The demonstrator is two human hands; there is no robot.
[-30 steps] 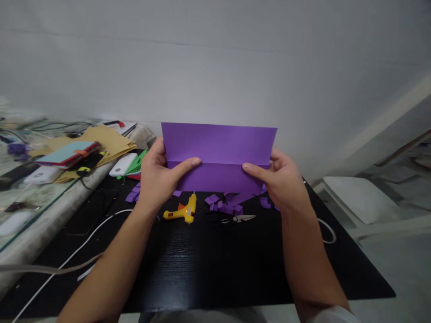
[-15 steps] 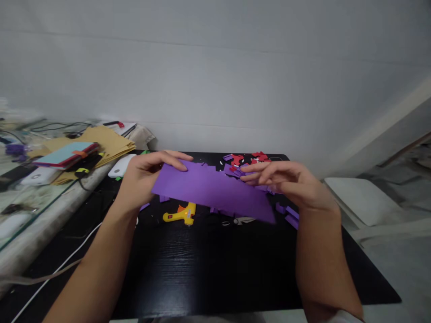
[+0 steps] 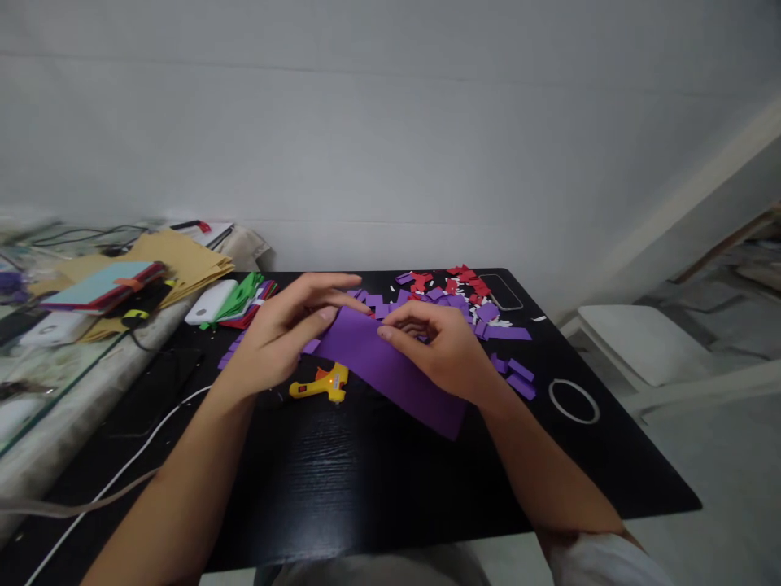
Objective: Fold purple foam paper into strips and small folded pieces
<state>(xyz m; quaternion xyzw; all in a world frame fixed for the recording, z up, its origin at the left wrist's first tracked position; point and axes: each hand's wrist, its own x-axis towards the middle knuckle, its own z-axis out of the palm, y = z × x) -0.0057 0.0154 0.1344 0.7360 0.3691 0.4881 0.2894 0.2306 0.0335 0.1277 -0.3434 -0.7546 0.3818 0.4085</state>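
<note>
Both hands, left (image 3: pixel 274 338) and right (image 3: pixel 445 346), pinch the purple sheet (image 3: pixel 396 370) slantwise above the black table (image 3: pixel 342 496), seemingly to steady its upper edge, the yellow glue gun (image 3: pixel 320 386) lying within easy reach.

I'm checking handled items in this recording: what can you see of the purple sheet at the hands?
The purple sheet looks like thin paper or card: plain, long, straight-edged. It slants over the black table, its near end toward the lower right. The left hand is at its far end; the right hand partly covers it.
</note>
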